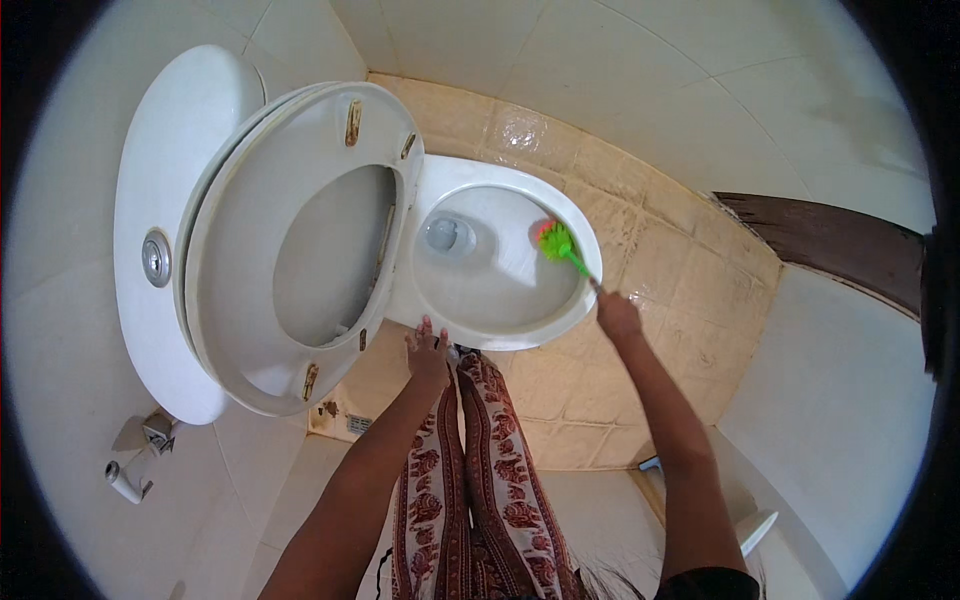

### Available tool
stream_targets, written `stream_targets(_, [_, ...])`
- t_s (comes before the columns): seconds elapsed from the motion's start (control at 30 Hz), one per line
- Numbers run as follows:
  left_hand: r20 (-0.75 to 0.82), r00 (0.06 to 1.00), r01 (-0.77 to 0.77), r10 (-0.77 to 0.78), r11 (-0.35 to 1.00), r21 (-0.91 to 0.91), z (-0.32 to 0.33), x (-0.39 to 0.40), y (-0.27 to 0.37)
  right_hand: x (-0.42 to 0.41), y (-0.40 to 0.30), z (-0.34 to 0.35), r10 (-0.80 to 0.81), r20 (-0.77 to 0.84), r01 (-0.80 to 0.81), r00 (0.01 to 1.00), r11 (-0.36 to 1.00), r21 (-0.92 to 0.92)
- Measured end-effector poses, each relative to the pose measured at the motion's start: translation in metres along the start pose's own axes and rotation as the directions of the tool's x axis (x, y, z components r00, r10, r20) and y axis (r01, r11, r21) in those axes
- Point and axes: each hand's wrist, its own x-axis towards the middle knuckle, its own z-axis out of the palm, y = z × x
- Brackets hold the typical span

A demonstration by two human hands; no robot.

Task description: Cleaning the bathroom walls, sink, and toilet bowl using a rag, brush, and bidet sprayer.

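A toilet brush [559,243] with green and pink bristles rests against the inner wall of the white toilet bowl [487,300], on the side away from the tank. Its handle is gripped by my right hand [619,316], just outside the rim. My left hand [428,351] is at the near edge of the bowl, fingers spread and fingertips at the rim; it holds nothing. Water [448,234] lies in the drain opening. The raised toilet seat [240,285] and its lid lean back against the tank [180,172].
Beige floor tiles [675,277], shiny in places, surround the bowl. On the wall at lower left hangs a white bidet sprayer [126,482]. A floor drain [358,424] lies near the left wall. Dark brown wood [825,240] stands at the right. My patterned trousers [480,487] show below.
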Motion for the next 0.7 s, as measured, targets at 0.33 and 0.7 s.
stream_targets(0.33, [0.016, 1.0, -0.008, 0.009, 0.999, -0.053, 0.001, 0.004, 0.005, 0.03, -0.04, -0.012, -0.272, -0.027, 0.266, 0.962, 0.955, -0.128])
stream_targets(0.7, [-0.075, 0.997, -0.013, 0.007, 0.997, -0.082, 0.007, 0.005, 0.006, -0.021, -0.087, 0.053, -0.402, 0.081, 0.369, 0.912, 0.89, 0.269])
